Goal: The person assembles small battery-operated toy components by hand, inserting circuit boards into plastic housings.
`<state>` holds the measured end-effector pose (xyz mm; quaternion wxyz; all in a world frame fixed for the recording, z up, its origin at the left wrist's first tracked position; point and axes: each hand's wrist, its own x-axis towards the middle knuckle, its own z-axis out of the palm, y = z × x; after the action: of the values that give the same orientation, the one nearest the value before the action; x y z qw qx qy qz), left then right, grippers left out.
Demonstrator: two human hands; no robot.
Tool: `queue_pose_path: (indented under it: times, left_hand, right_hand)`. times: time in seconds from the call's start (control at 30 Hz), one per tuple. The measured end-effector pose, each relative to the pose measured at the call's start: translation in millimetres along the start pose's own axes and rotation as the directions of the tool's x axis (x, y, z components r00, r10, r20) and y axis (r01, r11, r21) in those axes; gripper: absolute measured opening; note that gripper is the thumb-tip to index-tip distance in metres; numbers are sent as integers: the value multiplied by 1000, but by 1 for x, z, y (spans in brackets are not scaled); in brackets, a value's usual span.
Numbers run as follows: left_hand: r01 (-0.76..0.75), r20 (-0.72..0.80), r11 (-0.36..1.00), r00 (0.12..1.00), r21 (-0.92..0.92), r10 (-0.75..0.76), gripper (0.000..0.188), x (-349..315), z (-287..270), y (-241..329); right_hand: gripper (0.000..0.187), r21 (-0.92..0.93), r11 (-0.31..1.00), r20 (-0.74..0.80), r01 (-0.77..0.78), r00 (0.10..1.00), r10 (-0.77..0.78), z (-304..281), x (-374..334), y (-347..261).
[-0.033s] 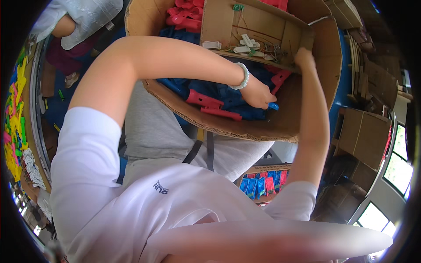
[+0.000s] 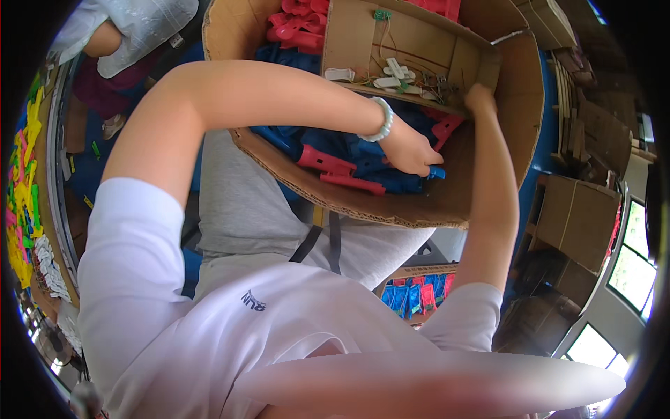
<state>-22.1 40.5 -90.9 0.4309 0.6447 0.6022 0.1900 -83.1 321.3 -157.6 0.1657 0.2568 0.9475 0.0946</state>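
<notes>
Left hand (image 2: 412,153) curled down among blue and red plastic pieces (image 2: 335,164) in the big carton (image 2: 391,209), apparently pinching a blue one; right hand (image 2: 480,98) grips the inner box (image 2: 412,49) edge; pieces look light, stiff, smooth, best taken by their long bars.

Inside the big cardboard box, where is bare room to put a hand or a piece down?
The big cardboard box has bare floor at its near right corner, between the left hand and the right forearm. The middle is crowded with blue and red plastic pieces. The small inner box holds small white parts.
</notes>
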Motion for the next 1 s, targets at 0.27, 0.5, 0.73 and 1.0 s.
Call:
queue_pose_path:
  times: [0.27, 0.5, 0.73, 1.0]
  left_hand:
    - [-183, -521, 786, 830, -590, -198, 57, -152, -32, 0]
    - [-335, -832, 797, 440, -502, -339, 50, -147, -45, -10]
    - [-295, -987, 950, 147, -100, -59, 49, -102, -80, -11]
    - [-326, -974, 945, 220, -24, 51, 52, -104, -72, -26]
  right_hand:
    - [30, 168, 981, -145, -102, 981, 127, 7, -12, 4]
    - [26, 740, 387, -533, 550, 831, -162, -83, -72, 4]
    - [36, 657, 174, -655, 733, 670, -349, -145, -171, -56]
    - [32, 503, 354, -726, 788, 608, -322, -148, -192, -90]
